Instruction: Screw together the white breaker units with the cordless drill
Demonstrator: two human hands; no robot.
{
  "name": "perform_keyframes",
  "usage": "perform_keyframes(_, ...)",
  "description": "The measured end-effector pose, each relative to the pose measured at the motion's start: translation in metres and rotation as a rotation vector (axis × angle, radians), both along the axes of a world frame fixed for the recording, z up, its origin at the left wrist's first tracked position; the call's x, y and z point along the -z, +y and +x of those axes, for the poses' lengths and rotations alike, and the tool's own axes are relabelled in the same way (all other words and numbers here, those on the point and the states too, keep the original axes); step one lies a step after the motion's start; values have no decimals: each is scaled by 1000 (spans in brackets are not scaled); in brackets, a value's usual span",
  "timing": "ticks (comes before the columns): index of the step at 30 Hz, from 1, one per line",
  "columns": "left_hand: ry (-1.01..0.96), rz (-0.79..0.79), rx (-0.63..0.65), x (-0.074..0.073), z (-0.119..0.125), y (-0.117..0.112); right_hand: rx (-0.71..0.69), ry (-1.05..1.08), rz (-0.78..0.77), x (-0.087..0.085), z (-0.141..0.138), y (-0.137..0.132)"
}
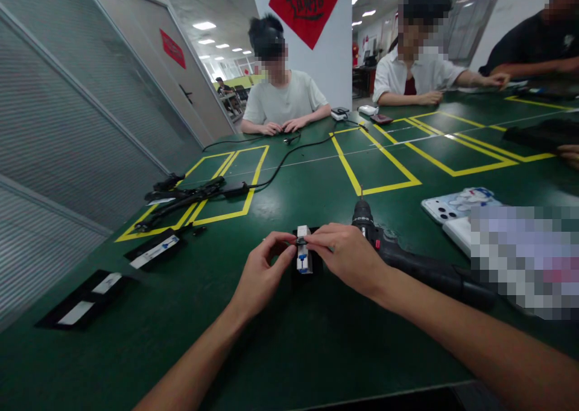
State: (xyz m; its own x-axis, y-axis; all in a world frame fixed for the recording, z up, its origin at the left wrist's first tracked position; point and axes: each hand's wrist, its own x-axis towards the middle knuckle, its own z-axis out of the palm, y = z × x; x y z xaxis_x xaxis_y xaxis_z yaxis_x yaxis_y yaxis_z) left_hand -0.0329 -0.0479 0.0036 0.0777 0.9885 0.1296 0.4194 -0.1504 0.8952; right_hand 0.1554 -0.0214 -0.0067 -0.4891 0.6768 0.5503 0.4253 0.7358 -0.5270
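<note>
In the head view, a narrow white block with blue parts stands in front of me, on or against a small black piece on the table. A small dark piece lies across its upper part. My left hand pinches that dark piece from the left between thumb and fingers. From the other side, my right hand has its fingertips closed on the same piece. The fingertips hide most of it, so its kind does not show. Right beside my right hand lies a black cordless drill, its bit pointing away from me.
Black pads with white pieces lie at the left. Behind them are black jointed parts and a cable. A phone lies at the right. Yellow tape marks the green table. Several people sit across it.
</note>
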Motion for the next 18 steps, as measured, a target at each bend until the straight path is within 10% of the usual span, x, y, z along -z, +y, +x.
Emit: perform_keyframes(18,-91,-49,-55,-3,2,4,-50,-176,44,-2,0,-5)
